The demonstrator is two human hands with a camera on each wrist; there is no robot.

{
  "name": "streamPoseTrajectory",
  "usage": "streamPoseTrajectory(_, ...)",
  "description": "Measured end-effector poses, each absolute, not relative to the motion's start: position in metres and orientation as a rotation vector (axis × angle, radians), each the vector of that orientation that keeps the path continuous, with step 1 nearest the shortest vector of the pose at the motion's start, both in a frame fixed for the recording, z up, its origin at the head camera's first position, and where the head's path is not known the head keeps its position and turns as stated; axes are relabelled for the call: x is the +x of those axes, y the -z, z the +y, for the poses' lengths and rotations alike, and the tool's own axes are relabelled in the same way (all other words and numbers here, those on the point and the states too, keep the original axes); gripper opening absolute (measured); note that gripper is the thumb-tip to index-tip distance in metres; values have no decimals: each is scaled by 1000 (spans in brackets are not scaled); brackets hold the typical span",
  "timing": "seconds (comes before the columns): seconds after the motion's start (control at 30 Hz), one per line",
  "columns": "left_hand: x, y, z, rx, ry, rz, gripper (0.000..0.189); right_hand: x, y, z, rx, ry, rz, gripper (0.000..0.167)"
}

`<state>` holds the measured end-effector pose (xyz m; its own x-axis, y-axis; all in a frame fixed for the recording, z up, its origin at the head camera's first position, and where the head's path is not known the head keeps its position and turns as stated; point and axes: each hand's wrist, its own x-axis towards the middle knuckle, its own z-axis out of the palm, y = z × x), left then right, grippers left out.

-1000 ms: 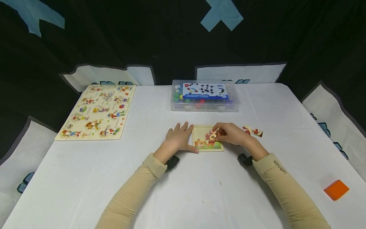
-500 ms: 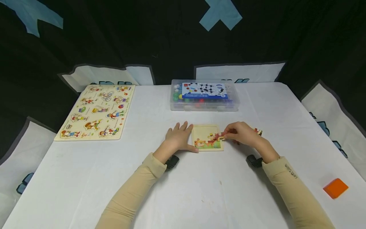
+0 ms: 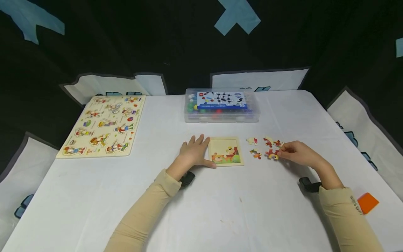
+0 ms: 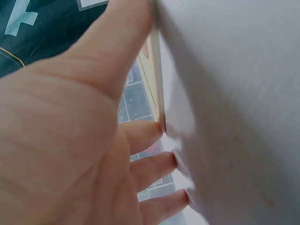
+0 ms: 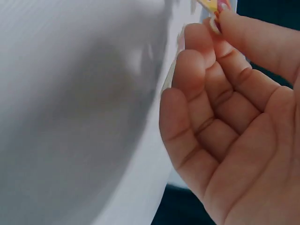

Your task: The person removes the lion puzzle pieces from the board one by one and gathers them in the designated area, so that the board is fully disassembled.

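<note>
My left hand (image 3: 195, 153) lies with spread fingers at the left side of a small wooden puzzle tray (image 3: 220, 143). Thumb and index finger touch the tray's edge in the left wrist view. Joined jigsaw pieces (image 3: 226, 158) with a cartoon animal picture fill the tray's lower part; the upper left shows bare wood. Right of the tray, my right hand (image 3: 297, 153) pinches a red and yellow jigsaw piece (image 3: 272, 154) between thumb and index finger, close over the table. The right wrist view shows only part of this piece (image 5: 220, 6) at the fingertips.
Several loose jigsaw pieces (image 3: 255, 154) lie between the tray and my right hand. Behind stands a clear plastic box (image 3: 221, 117) of coloured balls. A large wooden picture board (image 3: 100, 127) is at the left, an orange block (image 3: 367, 203) beside my right sleeve.
My right hand has carried the jigsaw piece from above the tray rightward to the loose pieces. The left hand stays at the tray's edge.
</note>
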<state>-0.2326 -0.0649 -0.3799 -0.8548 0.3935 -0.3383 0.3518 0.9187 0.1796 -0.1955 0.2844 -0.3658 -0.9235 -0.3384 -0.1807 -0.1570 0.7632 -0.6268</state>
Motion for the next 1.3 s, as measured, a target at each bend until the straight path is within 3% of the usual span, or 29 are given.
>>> streamPoseTrajectory(0.27, -233, 381, -65, 553, -159, 2718, 110, -189, 375, 297, -322, 885, 2705, 18)
streamPoseTrajectory(0.47, -232, 380, -67, 552, -176, 2723, 110, -194, 366, 289, -351, 882, 2743, 28)
streamPoseTrajectory(0.73, -231, 379, -67, 553, -177, 2715, 109, -218, 363, 244, -497, 1026, 2631, 34)
streamPoseTrajectory(1.0, -229, 377, -65, 550, -183, 2704, 109, -236, 368, 194, -692, 880, 2547, 43)
streamPoseTrajectory(1.3, -230, 376, -66, 546, -181, 2702, 109, -236, 376, 180, -798, 789, 2609, 35)
